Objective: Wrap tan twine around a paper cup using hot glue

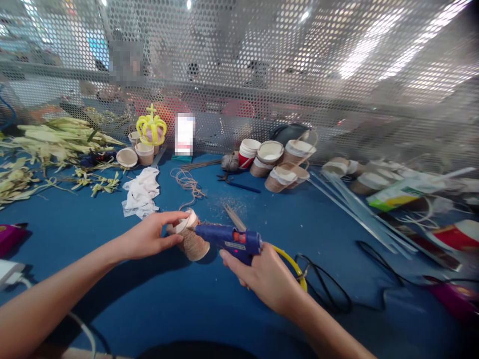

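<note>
My left hand (160,234) grips a small paper cup (194,246) near its white rim, fingers closed on it. Brown twine covers most of the cup, which lies tilted just above or on the blue table. A strand of twine (187,185) runs from the cup to a loose tangle behind it. In my right hand (262,271) is a blue glue gun (228,238), its nozzle pointing left at the cup's edge. Whether the nozzle touches the cup, I cannot tell. Behind the gun lies a pair of scissors (235,217), partly hidden.
Crumpled white tissue (141,193) lies left of the twine. Several twine-wrapped cups (270,152) stand at the back, near a twine ball (230,162) and blue-handled pliers (239,185). Glue sticks (359,214) and a black cable (325,286) lie right, dried husks (56,137) left. Perforated metal screen (224,60) behind.
</note>
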Available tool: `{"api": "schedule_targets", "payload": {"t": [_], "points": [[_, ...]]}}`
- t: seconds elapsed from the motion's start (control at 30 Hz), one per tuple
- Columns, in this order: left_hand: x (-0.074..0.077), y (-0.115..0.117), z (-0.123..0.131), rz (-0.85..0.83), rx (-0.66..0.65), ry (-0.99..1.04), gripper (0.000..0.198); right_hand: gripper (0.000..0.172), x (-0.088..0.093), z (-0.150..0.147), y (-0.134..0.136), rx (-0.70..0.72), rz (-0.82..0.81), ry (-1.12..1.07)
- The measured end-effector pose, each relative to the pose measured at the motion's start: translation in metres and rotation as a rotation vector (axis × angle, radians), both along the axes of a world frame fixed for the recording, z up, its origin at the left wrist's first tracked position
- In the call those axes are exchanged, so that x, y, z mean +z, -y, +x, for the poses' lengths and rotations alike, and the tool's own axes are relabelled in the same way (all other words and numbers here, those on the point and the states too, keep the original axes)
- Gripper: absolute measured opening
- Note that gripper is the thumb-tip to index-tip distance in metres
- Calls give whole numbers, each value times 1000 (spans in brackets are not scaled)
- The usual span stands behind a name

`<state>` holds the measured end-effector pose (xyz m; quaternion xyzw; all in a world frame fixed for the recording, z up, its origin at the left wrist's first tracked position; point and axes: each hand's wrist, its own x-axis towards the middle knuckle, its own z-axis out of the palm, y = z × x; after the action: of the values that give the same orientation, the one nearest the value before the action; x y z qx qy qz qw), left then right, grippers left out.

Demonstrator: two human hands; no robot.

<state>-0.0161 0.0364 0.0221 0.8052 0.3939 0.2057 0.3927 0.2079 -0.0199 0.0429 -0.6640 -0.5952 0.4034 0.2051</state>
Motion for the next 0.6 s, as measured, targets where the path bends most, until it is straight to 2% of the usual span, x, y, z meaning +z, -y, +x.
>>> {"api": "schedule_targets", "payload": {"t": [0.13,0.23,0.4,0.5,0.6], "points": [[0,-1,0,25,-17,-12,41,11,-11,-2,4,62,152,-114],[-1,-1,0,21,-9,-22,42,10,-18,-2,6,85,228,-128],[-2,-1,-1,22,7,-41,44,10,-21,-1,8,62,252,-105],[-2,0,-1,22,7,-24,43,9,-17,0,5,67,255,-104],[-2,0,0,0,9,-12,43,13,-10,1,2,14,194,-37]]}}
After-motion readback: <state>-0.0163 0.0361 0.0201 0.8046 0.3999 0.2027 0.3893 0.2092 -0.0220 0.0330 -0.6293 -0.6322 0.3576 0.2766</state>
